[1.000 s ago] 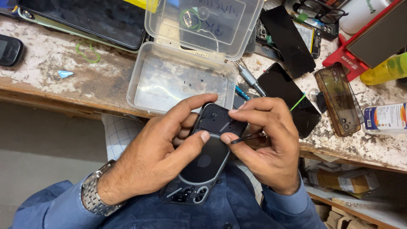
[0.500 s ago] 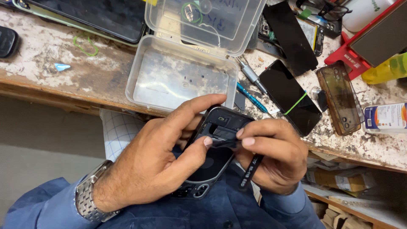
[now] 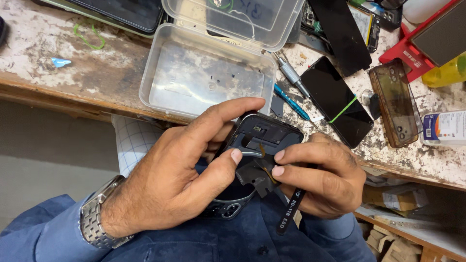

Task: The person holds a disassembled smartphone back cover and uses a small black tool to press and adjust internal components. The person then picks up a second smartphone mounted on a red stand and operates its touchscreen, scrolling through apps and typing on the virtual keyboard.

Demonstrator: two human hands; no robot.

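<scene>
Gripping the opened phone frame (image 3: 259,140) from the left, your left hand (image 3: 170,184) curls around it, index finger along the far edge and thumb pressed on its inner face, just near the workbench (image 3: 58,80) edge. Beyond it sits a clear plastic box (image 3: 204,73). Your right hand (image 3: 320,177) pinches a black flat part (image 3: 255,174) with 2 fingertips, tweezers (image 3: 290,211) tucked underneath.

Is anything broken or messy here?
Yes. The phone in the left hand is opened up, and the right hand is lifting a black piece off it. The workbench top is chipped and stained.
</scene>
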